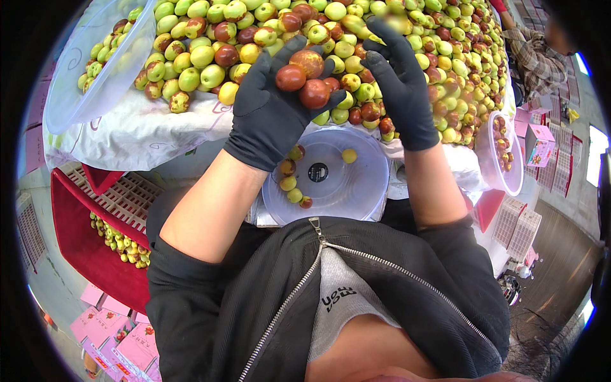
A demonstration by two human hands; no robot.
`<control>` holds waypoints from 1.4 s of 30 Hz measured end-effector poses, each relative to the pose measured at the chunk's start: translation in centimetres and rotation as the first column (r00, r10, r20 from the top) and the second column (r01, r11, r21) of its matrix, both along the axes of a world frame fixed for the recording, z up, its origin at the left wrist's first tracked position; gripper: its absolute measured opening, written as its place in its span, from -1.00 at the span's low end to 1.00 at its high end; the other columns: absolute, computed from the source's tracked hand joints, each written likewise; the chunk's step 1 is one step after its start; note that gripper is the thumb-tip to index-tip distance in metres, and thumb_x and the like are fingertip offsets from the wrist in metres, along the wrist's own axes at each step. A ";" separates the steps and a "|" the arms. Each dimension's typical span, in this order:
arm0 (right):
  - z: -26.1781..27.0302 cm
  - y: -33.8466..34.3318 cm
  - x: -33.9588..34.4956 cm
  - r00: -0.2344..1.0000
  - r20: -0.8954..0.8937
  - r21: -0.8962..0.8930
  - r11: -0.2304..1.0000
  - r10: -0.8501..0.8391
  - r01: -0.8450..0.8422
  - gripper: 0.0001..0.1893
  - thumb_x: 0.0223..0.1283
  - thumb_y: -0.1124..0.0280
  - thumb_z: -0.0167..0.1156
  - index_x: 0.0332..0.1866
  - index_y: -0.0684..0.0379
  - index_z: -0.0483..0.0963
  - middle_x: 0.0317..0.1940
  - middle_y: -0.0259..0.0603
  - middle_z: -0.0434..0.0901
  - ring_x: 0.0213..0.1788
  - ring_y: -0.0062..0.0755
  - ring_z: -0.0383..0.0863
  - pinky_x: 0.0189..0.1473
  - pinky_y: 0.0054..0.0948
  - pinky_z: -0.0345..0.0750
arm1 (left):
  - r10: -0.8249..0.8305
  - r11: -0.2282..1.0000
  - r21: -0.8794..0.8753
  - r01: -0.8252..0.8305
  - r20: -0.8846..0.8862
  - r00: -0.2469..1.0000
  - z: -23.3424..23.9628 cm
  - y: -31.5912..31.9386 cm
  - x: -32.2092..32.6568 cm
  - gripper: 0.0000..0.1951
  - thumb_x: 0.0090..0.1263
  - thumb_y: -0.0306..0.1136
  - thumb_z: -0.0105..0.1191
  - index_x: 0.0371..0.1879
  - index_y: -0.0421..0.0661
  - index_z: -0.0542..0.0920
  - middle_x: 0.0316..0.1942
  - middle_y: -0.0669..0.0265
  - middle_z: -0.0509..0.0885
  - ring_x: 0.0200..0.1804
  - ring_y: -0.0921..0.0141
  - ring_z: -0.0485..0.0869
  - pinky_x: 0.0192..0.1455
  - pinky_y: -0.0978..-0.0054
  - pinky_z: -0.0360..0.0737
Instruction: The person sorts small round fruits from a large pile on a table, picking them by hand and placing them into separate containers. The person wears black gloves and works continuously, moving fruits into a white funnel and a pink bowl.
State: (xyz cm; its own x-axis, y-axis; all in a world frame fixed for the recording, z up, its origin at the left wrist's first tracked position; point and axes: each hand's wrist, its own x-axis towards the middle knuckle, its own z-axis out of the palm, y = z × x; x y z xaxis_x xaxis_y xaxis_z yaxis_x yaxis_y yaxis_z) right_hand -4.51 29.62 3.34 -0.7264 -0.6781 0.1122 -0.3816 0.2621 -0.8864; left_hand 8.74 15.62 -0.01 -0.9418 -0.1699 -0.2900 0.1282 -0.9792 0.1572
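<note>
My left hand [277,110], in a black glove, is turned palm up over the near edge of the heap. Several red-brown jujubes [314,93] rest in its palm and curled fingers. My right hand [401,90], gloved in black too, hovers to the right with fingers spread and bent. Just beyond its fingertips is a blurred yellow-green jujube [358,27], apart from the palm. Behind both hands spreads a heap of green and reddish jujubes [458,71]. Below, near my lap, a translucent plastic basin [353,191] holds a few yellowish and part-red jujubes.
A translucent basin [71,105] with jujubes tilts at the left on the white cloth [157,129]; another basin [484,143] sits right. Left of me is a red-lined crate [76,238] with jujubes. Pink cartons [105,324] stand lower left. A person in plaid [539,67] is far right.
</note>
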 end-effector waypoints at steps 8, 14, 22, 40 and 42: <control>-3.0 -4.0 6.4 0.990 -0.133 -0.252 0.967 -0.050 0.015 -0.57 0.02 0.38 0.35 0.03 0.27 0.49 -0.12 -0.01 0.52 0.11 -0.09 0.46 0.13 -0.29 0.43 | 0.010 0.651 -0.758 0.045 0.068 0.998 1.4 1.5 0.0 -0.36 0.57 0.13 -0.42 0.34 -0.19 0.27 0.25 0.12 0.43 0.29 0.26 0.42 0.44 0.25 0.19; -0.5 5.1 -2.1 0.967 0.208 -0.115 0.978 -0.146 0.172 -0.82 0.20 0.47 0.21 -0.11 0.20 0.51 -0.23 -0.32 0.56 -0.18 -0.55 0.54 -0.07 -0.48 0.52 | -0.055 0.751 -0.658 0.048 0.010 0.998 1.8 2.6 0.5 -0.29 0.54 0.15 -0.41 0.50 -0.11 0.02 0.49 0.22 0.13 0.51 0.30 0.10 0.52 0.28 -0.02; 4.4 37.2 -19.5 0.358 -0.891 0.329 0.145 -0.279 0.933 -0.53 0.14 0.16 0.22 0.10 0.21 0.52 0.00 0.08 0.59 0.16 -0.03 0.48 0.22 -0.16 0.37 | 0.087 0.031 -0.999 0.017 0.019 0.996 -1.8 1.6 -0.6 -0.55 0.47 -0.23 -0.03 0.22 -0.29 0.42 0.24 -0.03 0.45 0.37 0.11 0.34 0.43 0.25 0.21; 1.3 -13.9 -20.9 0.676 -0.728 0.509 0.752 0.117 0.418 -0.51 0.12 0.02 0.14 0.13 0.03 0.46 0.15 0.04 0.45 0.12 0.01 0.56 0.10 -0.05 0.53 | 0.076 -0.230 -0.972 0.058 0.041 0.996 -1.9 1.1 -1.1 -0.60 0.28 -0.39 0.18 0.11 -0.20 0.53 0.19 -0.01 0.49 0.30 0.10 0.43 0.33 0.26 0.36; 0.9 -14.6 -20.5 0.776 -0.604 0.647 0.681 0.182 0.344 -0.48 0.12 -0.03 0.11 0.13 0.05 0.47 0.16 0.00 0.48 0.14 -0.03 0.56 0.13 -0.07 0.52 | 0.087 -0.219 -0.976 0.012 -0.007 0.996 -1.3 1.2 -1.1 -0.58 0.26 -0.38 0.20 0.11 -0.18 0.53 0.18 -0.03 0.49 0.29 0.07 0.43 0.33 0.23 0.35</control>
